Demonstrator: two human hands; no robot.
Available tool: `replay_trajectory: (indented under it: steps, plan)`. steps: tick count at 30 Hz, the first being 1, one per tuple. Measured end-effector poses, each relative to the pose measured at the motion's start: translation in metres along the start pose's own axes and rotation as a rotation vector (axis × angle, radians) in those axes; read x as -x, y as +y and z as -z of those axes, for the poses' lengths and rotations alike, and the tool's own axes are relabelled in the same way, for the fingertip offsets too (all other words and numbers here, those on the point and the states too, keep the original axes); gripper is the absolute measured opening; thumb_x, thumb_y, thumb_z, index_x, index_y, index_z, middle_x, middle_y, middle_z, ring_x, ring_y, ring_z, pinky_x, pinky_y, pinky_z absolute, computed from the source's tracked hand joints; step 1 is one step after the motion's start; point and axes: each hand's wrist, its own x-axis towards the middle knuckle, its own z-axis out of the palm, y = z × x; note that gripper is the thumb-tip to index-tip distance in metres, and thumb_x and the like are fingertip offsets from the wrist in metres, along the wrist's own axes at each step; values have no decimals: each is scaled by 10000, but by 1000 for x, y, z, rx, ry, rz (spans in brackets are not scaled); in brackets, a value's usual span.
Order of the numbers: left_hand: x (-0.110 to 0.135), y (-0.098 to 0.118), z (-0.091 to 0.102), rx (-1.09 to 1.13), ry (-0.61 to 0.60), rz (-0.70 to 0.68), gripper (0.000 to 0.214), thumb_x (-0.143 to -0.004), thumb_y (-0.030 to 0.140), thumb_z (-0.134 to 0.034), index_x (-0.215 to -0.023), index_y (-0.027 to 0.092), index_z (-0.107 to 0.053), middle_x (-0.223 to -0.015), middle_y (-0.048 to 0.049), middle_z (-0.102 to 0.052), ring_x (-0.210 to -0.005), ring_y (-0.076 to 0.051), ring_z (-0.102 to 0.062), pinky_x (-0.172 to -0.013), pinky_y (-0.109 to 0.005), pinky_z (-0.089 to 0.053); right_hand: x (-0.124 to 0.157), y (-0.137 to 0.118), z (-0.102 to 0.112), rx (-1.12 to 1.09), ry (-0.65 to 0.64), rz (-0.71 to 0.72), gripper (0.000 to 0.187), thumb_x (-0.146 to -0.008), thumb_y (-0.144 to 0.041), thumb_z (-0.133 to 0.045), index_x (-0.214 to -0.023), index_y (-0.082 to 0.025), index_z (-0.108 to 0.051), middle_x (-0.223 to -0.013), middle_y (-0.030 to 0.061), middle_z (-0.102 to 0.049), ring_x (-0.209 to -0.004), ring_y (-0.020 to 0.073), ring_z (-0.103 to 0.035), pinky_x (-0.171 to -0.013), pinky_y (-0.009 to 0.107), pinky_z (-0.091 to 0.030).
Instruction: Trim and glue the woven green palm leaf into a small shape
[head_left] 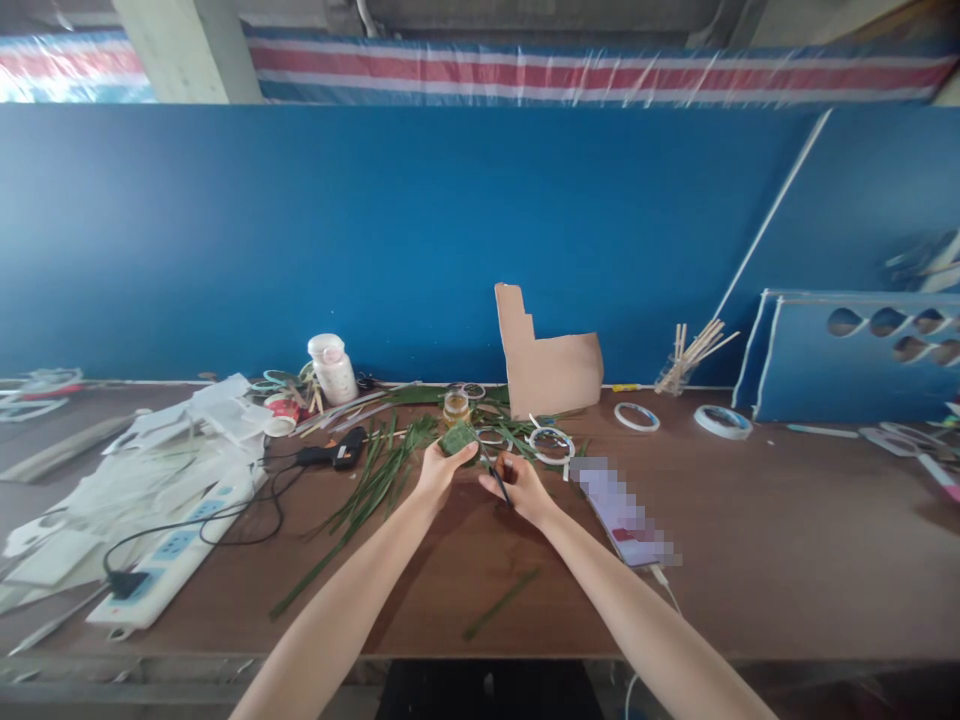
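Observation:
My left hand [441,472] is closed on a small green piece [457,438] that looks made of leaf strips, with the thumb lying along its edge. Close on its right, my right hand [526,488] grips a slim dark-handled tool [501,490], its thin tip pointing up toward the green piece. I cannot make out the tool's exact kind or whether its tip touches. Just behind the hands stands a small glass jar [456,404] with yellowish contents. Long green leaf strips [375,480] spread to the left, and a single strip [501,604] lies nearer the table's front edge.
At left are a black glue gun [334,452], a power strip [180,550] with cables, white scraps [135,490] and a white bottle [334,372]. A cardboard cutout [553,365] leans behind. To the right lie a phone [619,510], tape rolls [721,421] and wooden sticks [694,350].

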Motion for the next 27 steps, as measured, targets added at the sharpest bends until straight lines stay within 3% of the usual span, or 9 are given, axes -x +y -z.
replay_trajectory:
  steps: [27]
  plan:
    - [-3, -3, 2, 18, -69, -13, 385, -487, 309, -833, -769, 110, -662, -688, -32, -675, -588, -134, -596, -593, -248, -459, 0, -12, 3, -198, -78, -8, 414, -660, -348, -687, -582, -199, -309, -556, -75, -283, -530, 71, -268, -499, 220, -224]
